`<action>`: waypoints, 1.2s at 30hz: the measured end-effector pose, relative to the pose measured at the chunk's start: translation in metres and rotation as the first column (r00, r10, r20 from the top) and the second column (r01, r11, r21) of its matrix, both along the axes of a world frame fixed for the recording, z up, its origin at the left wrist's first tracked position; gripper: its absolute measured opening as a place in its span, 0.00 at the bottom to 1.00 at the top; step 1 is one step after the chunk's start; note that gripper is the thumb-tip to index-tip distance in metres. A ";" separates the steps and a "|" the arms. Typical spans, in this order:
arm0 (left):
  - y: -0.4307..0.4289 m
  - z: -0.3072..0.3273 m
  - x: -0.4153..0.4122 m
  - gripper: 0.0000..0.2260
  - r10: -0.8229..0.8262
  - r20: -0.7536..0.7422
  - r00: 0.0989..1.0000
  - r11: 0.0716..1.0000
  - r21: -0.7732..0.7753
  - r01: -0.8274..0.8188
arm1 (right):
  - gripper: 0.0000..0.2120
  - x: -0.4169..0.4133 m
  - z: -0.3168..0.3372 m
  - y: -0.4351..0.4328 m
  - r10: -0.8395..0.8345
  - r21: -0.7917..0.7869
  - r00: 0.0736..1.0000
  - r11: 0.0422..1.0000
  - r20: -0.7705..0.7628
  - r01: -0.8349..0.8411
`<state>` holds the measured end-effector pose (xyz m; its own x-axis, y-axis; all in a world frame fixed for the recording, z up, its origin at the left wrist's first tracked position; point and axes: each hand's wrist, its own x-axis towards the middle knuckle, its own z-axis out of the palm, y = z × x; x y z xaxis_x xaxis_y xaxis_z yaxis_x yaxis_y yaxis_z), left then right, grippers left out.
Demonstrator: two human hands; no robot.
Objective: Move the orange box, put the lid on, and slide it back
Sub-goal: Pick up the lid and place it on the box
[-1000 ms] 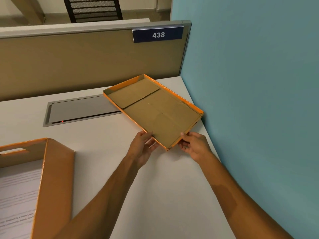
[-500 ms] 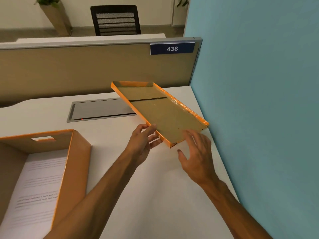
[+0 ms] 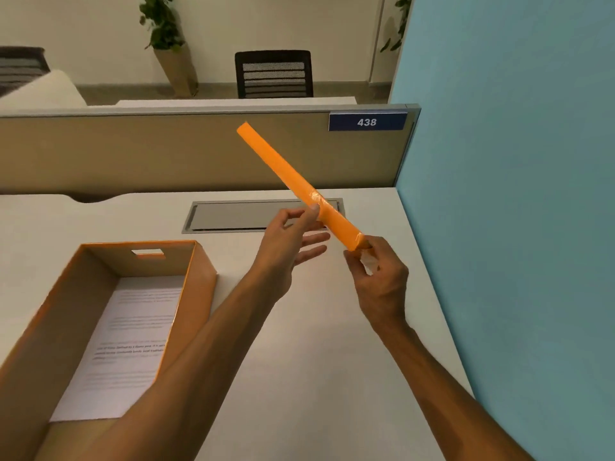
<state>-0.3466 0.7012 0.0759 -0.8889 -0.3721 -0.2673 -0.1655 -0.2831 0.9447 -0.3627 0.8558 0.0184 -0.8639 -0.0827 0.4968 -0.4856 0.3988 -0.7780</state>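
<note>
The orange lid [image 3: 283, 171] is in the air above the desk, turned on edge so only its long orange side wall shows, slanting from upper left to lower right. My left hand [image 3: 289, 241] holds it near its lower part, thumb on the side wall and fingers spread behind. My right hand [image 3: 376, 274] pinches the lid's lowest corner. The orange box [image 3: 199, 294] stands open on the desk at the lower left, with printed paper [image 3: 133, 331] lying on its bottom. My left forearm passes over the box's right wall.
A grey cable hatch [image 3: 233, 216] is set into the white desk [image 3: 316, 361] behind my hands. A tan partition [image 3: 133, 151] with a blue 438 plate [image 3: 367, 122] closes the back; a teal wall [image 3: 515, 227] runs along the right. A black chair [image 3: 273, 74] stands beyond.
The lid has risen off the desk and rotated onto its edge, its cardboard inside no longer visible. My right hand has taken hold of its lower corner. The view has tilted up.
</note>
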 end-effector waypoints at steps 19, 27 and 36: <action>-0.085 -0.061 0.078 0.19 -0.047 0.261 0.964 0.992 0.125 0.015 | 0.25 0.020 0.044 -0.011 0.571 -0.851 0.690 0.508 0.445 0.129; -0.167 -0.028 0.147 0.22 -0.004 0.170 0.985 0.991 -0.129 0.026 | 0.32 0.078 0.051 -0.049 0.525 -0.789 0.673 0.597 0.522 0.146; -0.262 0.007 0.241 0.20 0.008 0.225 0.974 0.933 -0.353 0.074 | 0.22 0.179 0.035 -0.105 0.320 -0.501 0.639 0.857 0.700 0.120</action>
<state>-0.1056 0.4388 0.0828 -0.8367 -0.4504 -0.3115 -0.3831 0.0750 0.9206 -0.1837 0.7503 0.0535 -0.9393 -0.1467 -0.3102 0.3289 -0.1275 -0.9357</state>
